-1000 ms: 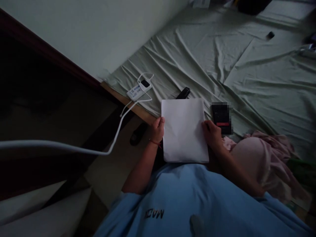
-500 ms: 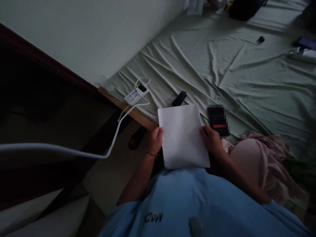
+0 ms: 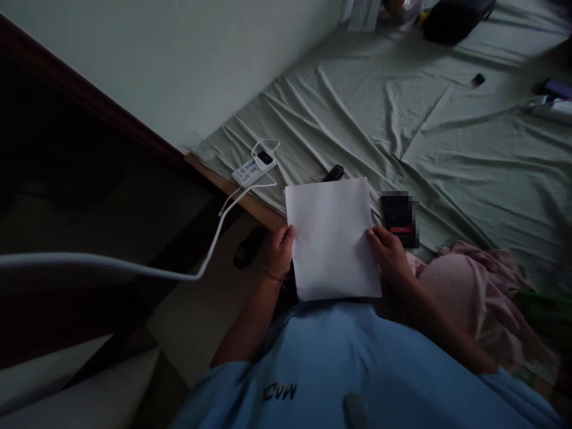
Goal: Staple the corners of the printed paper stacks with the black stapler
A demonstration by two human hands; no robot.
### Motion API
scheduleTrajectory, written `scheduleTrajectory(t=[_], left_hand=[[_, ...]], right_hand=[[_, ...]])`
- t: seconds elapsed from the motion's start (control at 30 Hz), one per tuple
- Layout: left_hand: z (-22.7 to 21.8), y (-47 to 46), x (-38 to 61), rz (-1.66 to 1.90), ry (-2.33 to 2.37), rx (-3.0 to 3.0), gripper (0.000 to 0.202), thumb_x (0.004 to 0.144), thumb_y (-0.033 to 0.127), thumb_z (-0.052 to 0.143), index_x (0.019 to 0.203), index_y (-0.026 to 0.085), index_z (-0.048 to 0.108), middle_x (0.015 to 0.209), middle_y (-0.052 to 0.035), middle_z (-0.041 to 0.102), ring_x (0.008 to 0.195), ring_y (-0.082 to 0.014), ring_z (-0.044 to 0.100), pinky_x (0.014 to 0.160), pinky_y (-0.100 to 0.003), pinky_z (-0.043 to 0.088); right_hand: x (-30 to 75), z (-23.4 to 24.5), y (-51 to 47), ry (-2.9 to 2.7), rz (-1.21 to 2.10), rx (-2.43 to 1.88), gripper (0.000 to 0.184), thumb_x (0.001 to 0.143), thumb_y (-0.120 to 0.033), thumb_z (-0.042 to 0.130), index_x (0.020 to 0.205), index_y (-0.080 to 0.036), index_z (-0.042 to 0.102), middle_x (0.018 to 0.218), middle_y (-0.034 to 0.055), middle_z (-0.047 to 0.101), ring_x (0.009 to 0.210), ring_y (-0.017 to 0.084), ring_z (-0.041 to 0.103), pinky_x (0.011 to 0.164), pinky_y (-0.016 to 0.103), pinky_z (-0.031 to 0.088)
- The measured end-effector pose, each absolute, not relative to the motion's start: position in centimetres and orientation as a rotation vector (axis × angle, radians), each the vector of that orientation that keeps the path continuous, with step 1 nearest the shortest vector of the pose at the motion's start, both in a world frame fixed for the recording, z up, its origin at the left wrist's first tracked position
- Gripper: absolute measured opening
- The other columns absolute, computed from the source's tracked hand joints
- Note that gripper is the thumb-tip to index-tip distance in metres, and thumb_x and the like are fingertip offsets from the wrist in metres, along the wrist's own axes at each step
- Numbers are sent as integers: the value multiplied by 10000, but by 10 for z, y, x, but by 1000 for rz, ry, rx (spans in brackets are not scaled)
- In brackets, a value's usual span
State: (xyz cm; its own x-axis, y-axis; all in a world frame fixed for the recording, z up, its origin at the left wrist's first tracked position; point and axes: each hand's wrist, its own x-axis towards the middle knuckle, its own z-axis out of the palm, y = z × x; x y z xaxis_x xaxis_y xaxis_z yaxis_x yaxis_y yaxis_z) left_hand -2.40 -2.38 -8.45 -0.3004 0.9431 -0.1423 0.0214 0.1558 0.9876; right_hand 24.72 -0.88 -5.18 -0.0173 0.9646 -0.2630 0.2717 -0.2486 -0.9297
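A white sheet of paper (image 3: 331,241), perhaps a thin stack, is held up in front of my blue shirt. My left hand (image 3: 281,250) pinches its left edge, a red string round the wrist. On the opposite edge my right hand (image 3: 388,249) grips the paper between thumb and fingers. Just beyond the paper's top edge a black stapler-like object (image 3: 333,173) lies on the bed, partly hidden. A dark phone (image 3: 397,215), partly pixelated, rests beside my right hand.
A white cable (image 3: 134,266) runs from the left to a white device (image 3: 265,159) on a labelled white box (image 3: 245,173) at the bed's edge. Wrinkled green sheet (image 3: 357,107) covers the bed. Pink cloth (image 3: 456,280) lies at right; a dark bag (image 3: 456,21) stands far back.
The paper has risen slightly and now covers more of the black object behind it. Both hands keep hold of its edges. The view has shifted a little.
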Motion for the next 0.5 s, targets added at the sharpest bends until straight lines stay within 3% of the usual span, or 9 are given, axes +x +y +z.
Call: scheduleTrajectory(t=[0.3, 0.5], left_hand=[[-103, -51, -15, 1103, 1523, 1038, 536, 890, 679, 514, 842, 154, 607, 771, -24, 562, 710, -148, 489, 659, -255, 409], [-105, -52, -20, 1041, 1532, 1149, 512, 924, 653, 476, 825, 163, 588, 743, -14, 532, 703, -150, 472, 662, -259, 394]], right_hand=[[256, -63, -29, -1402, 1368, -1650, 370, 877, -572, 507, 789, -215, 546, 664, -15, 534, 628, 155, 476, 544, 250, 366], [256, -64, -26, -1601, 1165, -1720, 348, 890, -522, 461, 720, -222, 508, 627, -5, 515, 622, 157, 464, 550, 263, 335]])
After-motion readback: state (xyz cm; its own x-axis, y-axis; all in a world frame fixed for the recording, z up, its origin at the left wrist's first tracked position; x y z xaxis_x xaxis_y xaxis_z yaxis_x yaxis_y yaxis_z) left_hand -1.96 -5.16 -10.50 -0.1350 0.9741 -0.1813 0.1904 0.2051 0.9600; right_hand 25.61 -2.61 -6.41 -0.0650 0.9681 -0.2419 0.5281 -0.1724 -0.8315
